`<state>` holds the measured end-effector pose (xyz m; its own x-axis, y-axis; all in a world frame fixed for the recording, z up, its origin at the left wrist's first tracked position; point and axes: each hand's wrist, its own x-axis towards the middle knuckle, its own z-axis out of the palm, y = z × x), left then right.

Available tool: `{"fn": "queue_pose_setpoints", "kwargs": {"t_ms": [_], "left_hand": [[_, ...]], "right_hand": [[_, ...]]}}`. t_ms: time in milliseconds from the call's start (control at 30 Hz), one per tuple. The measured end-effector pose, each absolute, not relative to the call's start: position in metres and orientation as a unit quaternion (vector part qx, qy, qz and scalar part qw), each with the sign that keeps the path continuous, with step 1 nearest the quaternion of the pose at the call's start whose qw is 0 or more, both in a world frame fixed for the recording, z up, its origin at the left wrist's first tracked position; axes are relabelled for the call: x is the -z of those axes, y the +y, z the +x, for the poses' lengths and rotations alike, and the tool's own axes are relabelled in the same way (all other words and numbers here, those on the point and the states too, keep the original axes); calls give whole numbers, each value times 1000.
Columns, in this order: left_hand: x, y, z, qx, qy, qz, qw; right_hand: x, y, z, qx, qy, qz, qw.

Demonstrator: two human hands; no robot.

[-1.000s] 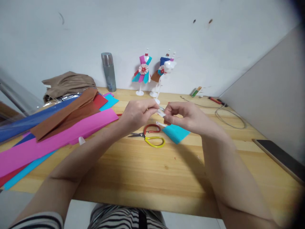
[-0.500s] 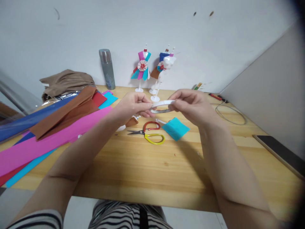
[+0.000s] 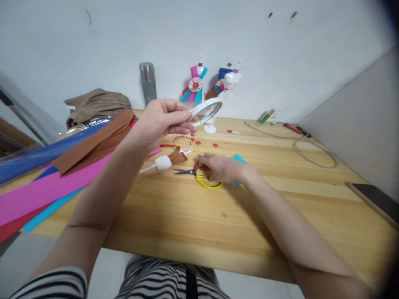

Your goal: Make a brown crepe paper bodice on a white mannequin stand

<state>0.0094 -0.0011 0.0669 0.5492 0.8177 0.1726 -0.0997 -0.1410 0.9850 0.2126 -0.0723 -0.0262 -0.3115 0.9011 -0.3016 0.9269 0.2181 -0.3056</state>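
Note:
Raised above the table, my left hand (image 3: 168, 120) pinches a white tape roll (image 3: 208, 109) by its left edge. My right hand (image 3: 220, 167) is down at the scissors (image 3: 208, 184), its curled fingers over the red handle; the yellow handle shows below them and the dark blades point left. Whether the fingers grip the handle is hard to see. Partly behind that hand lies a turquoise piece (image 3: 239, 158). Left of the scissors lies a white form with brown material (image 3: 178, 155) around it.
Coloured strips (image 3: 77, 170) and brown cloth (image 3: 98, 104) cover the left side. A flask (image 3: 148, 85) and dressed figures (image 3: 195, 85) stand by the wall. Small red flowers (image 3: 215, 145), a cable (image 3: 299, 151) and a phone (image 3: 374, 201) lie on the table.
My right hand has let go of the tape roll and moved down to the scissors. My left hand has lifted the roll higher. The view has shifted slightly.

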Motion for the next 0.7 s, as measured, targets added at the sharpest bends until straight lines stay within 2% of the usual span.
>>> {"fn": "queue_pose_setpoints", "kwargs": {"t_ms": [167, 367, 533, 700], "left_hand": [[-65, 2, 8, -386, 268, 641, 607], [-68, 2, 5, -405, 270, 636, 598], [-69, 8, 2, -426, 279, 628, 588], [-65, 14, 4, -442, 286, 613, 589]], "right_hand": [[24, -74, 212, 239, 767, 589, 87], [3, -80, 228, 220, 768, 596, 73], [-13, -90, 245, 188, 789, 580, -79], [-27, -96, 247, 236, 782, 548, -182]]}}
